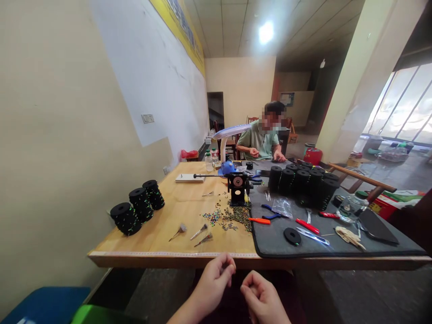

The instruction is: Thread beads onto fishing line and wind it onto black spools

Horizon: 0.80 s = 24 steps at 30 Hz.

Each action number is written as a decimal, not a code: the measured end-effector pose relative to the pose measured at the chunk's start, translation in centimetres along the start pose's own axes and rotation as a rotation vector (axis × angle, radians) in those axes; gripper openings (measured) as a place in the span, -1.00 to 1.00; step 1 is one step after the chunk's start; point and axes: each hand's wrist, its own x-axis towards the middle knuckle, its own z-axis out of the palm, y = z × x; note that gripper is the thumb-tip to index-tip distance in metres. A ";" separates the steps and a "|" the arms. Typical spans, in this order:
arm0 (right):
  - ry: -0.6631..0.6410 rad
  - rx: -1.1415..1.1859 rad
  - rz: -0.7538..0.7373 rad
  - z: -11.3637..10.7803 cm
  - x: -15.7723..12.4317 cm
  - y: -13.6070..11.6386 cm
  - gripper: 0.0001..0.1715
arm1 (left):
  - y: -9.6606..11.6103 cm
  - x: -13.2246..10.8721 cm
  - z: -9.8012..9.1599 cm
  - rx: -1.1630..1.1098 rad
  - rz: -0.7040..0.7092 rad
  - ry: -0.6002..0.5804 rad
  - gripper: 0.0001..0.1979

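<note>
The wooden tabletop (162, 234) carries a dark mat (337, 243), black spools (135, 211) and loose beads (232, 216) mid-table. Below its near edge, left hand (214, 281) and right hand (263, 297) hover close, each grip curled, fingertips pressed together; contents unclear.

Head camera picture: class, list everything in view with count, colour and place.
table: one, light wood, centre
mat: one, dark grey, table's right half
spools: three, black, flecked, table's left
spool row: several, black, back of mat
winder: one, black, mat's left edge
beads: scattered heap, mixed colours, table's middle
hand tools: several, orange, blue, red handles, on mat
disc: one, black, front of mat
lamp: one, white and blue, far end
person: one, green shirt, far end
left hand: one, fingers curled, below table's edge
right hand: one, fingers curled, beside left hand
</note>
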 end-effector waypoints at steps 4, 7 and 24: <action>0.013 0.155 0.071 -0.1 0.0 0.2 -0.47 | 0.2 1.2 -3.0 0.162 0.110 0.196 -0.78; 0.047 0.208 0.091 -0.1 0.1 0.4 -0.42 | -0.2 2.5 -5.4 0.506 0.200 0.335 -0.92; 0.096 0.263 0.150 0.1 -0.3 -0.8 -0.47 | -3.5 0.2 -1.8 -0.182 -0.208 0.100 -0.78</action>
